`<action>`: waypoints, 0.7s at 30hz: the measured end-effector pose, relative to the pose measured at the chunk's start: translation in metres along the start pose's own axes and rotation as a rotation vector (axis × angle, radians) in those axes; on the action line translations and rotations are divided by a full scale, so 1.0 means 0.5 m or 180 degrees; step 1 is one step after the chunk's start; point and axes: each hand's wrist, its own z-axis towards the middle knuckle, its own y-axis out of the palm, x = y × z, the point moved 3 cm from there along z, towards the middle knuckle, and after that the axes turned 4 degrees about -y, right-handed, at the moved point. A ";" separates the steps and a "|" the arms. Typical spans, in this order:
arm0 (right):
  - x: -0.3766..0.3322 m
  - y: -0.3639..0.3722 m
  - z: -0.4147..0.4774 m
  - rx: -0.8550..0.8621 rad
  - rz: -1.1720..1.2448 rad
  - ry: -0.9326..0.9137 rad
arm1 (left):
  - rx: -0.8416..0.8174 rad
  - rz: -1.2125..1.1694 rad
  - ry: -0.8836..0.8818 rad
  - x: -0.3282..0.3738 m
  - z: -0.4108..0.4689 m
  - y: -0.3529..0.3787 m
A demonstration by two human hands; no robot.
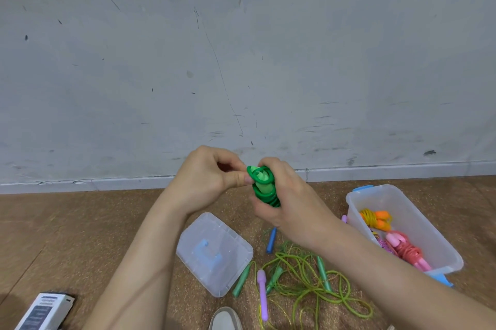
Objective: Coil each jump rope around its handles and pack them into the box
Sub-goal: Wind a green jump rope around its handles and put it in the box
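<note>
Green rope bundle [264,188]: held in the air, left of the box [381,190].
- Grip: your right hand [284,198] curled round the coils; your left hand [212,178] pinched the top loop.
- Risk: had that pinch slackened, the coils would likely have sprung loose.
- Long axis: near upright, top tipped slightly left.

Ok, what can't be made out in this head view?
Head view:
- Green rope: lower coils and handles hidden inside the right hand; its end under fingers of the left hand.
- Box: purple rope inside partly behind the right forearm.
- Carton: cut by bottom edge, print blurred.
- Shoe: cut by bottom edge.
</note>
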 end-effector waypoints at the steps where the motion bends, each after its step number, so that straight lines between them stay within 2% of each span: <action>1: 0.003 -0.003 0.001 -0.0008 0.0006 -0.0037 | 0.0018 -0.0251 -0.0006 -0.002 0.000 0.004; 7: 0.003 -0.023 0.009 -0.0365 0.0383 -0.0136 | -0.0268 -0.0989 0.0091 0.004 -0.013 0.017; 9: 0.008 -0.035 0.012 -0.0456 -0.0194 -0.0146 | -0.0304 -0.0998 -0.0007 0.003 -0.016 0.025; 11: 0.008 -0.049 0.015 -0.0463 -0.1128 -0.0154 | -0.0338 -0.1116 -0.0182 0.000 -0.017 0.028; 14: 0.008 -0.055 0.015 -0.0177 -0.2016 -0.0067 | -0.0165 -0.1509 -0.0414 0.001 -0.010 0.034; 17: 0.021 -0.040 0.012 0.0075 -0.2368 0.0070 | 0.0306 -0.1030 -0.0510 0.002 0.000 0.057; 19: 0.025 -0.035 0.005 0.0027 -0.2408 0.0189 | 0.0469 -0.0670 -0.0489 -0.001 0.008 0.068; 21: 0.026 -0.038 0.002 -0.0068 -0.2509 0.0242 | 0.0598 0.0077 -0.0276 -0.005 0.016 0.068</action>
